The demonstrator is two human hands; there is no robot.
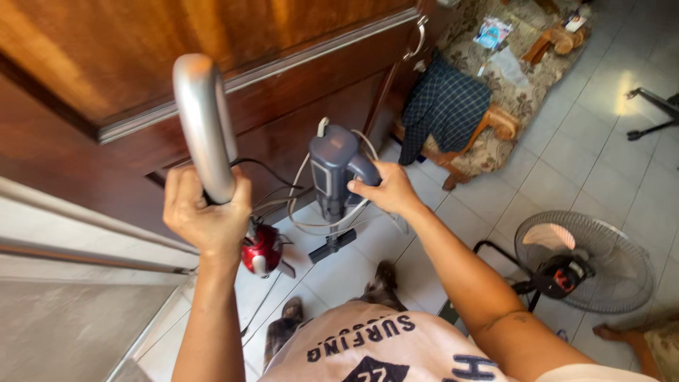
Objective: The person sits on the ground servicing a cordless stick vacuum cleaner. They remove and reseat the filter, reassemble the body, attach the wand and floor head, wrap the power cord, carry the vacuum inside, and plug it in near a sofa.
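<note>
While gripping: left hand [205,216] round silver handle [205,124], right hand [385,189] closed, seemingly, on grey vacuum body [332,170].

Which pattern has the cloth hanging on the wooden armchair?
Dark blue-green plaid with thin light lines on the cloth, seen in the head view.

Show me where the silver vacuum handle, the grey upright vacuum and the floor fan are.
silver vacuum handle [204,120], head view, curved tube.
grey upright vacuum [331,170], head view, body front.
floor fan [615,244], head view, wire grille.

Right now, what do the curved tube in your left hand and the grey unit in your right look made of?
The curved tube looks like brushed metal or metallic-coated plastic: silver, with a soft sheen. The grey unit looks like moulded matte plastic: blue-grey, with rounded seams.
</note>
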